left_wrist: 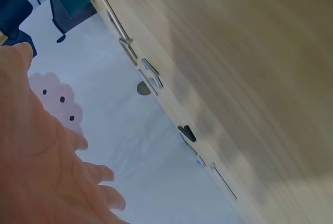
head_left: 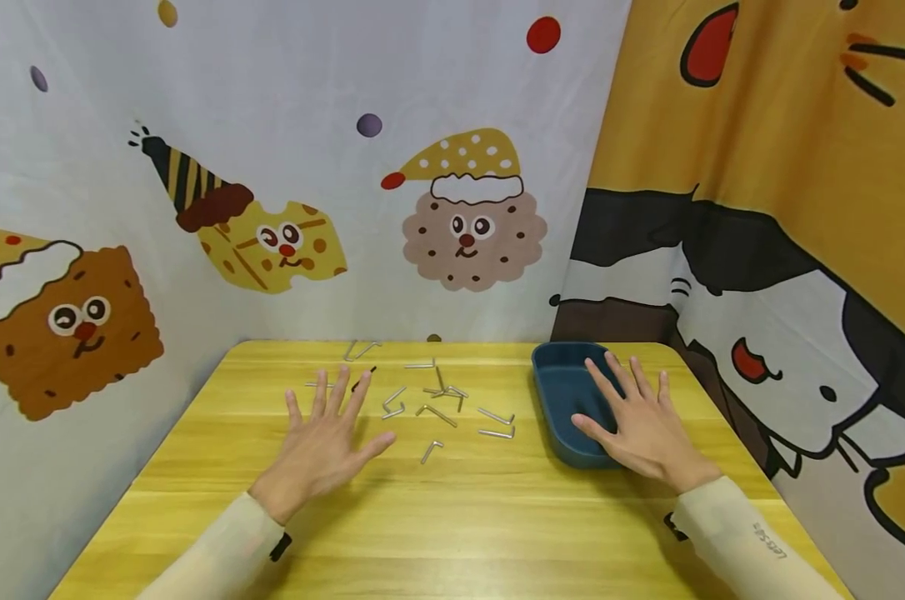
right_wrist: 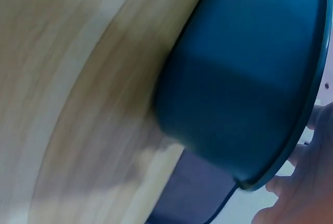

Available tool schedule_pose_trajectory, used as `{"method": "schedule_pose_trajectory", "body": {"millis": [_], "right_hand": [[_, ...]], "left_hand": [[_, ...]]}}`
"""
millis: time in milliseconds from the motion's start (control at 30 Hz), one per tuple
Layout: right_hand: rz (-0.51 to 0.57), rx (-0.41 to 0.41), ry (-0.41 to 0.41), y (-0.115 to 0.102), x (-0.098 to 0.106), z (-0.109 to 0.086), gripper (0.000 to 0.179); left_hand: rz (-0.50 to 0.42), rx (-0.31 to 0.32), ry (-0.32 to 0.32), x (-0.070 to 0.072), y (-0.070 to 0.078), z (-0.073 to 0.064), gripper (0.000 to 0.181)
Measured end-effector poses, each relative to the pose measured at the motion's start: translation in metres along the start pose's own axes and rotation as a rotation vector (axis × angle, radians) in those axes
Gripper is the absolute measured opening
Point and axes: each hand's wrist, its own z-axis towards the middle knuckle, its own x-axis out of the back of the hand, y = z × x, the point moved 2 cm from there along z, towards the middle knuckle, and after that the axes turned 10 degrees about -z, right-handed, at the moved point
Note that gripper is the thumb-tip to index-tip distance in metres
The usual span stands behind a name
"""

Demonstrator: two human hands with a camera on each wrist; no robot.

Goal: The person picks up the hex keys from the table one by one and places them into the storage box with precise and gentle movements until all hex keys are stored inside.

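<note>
Several silver L-shaped hex keys (head_left: 439, 416) lie scattered on the wooden table, just beyond and to the right of my left hand (head_left: 313, 450). That hand hovers with fingers spread and holds nothing. A black hex key (left_wrist: 188, 133) lies behind its fingers and is partly covered in the head view. On the right stands a deep blue rectangular bin (head_left: 553, 425) with rounded corners. My right hand (head_left: 647, 433), fingers also spread and holding nothing, hangs over the bin's right side and hides part of it. In the right wrist view, the fingers appear beside the bin's rim (right_wrist: 304, 130).
The yellow wooden table (head_left: 437, 525) reaches back to a white curtain (head_left: 287, 100) printed with cartoon snacks. An orange curtain (head_left: 820, 167) with a cartoon animal hangs along the right side. Loose keys lie close to the table's back edge.
</note>
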Motion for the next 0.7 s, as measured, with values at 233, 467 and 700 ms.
{"method": "schedule_pose_trajectory", "body": {"millis": [233, 467, 700], "right_hand": [[0.039, -0.031, -0.056, 0.022, -0.006, 0.003, 0.099], [0.061, -0.03, -0.1, 0.036, -0.012, 0.006, 0.099], [0.06, -0.039, -0.122, 0.043, -0.016, 0.01, 0.103]], "left_hand": [[-0.029, -0.036, -0.028, -0.005, 0.007, 0.006, 0.1], [-0.01, -0.051, -0.042, -0.01, 0.015, 0.011, 0.097], [-0.054, -0.065, -0.079, -0.017, 0.024, 0.017, 0.096]]}}
